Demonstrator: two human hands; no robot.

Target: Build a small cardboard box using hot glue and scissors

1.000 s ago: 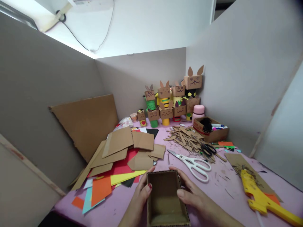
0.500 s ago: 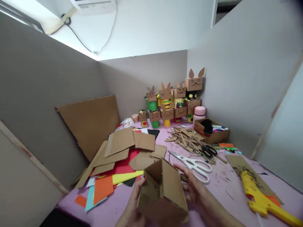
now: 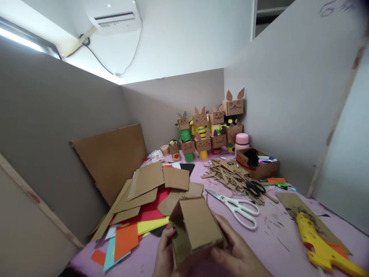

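A small cardboard box (image 3: 200, 225) is held up close in front of me, tilted, with an open side facing left. My left hand (image 3: 165, 252) grips its left side, the thumb pressed on the edge. Along the right side and lower right corner, my right hand (image 3: 233, 246) is closed on the box, its thumb near the front edge. The fingers under the box are hidden. White-handled scissors (image 3: 238, 207) lie just beyond my right hand. Flat cardboard pieces (image 3: 150, 181) are stacked past the box on the left.
A yellow glue gun (image 3: 314, 242) rests on a cardboard strip at the right. Cardboard scraps (image 3: 227, 175), black-handled scissors (image 3: 255, 188) and a box of pens (image 3: 263, 167) are farther back. Several cardboard animal figures (image 3: 203, 142) stand at the rear. Coloured paper (image 3: 127, 238) lies left.
The box has turned in my hands, so its flat panel faces up more. My right hand has closed in from beside the box onto its right side. The view has tipped upward slightly.
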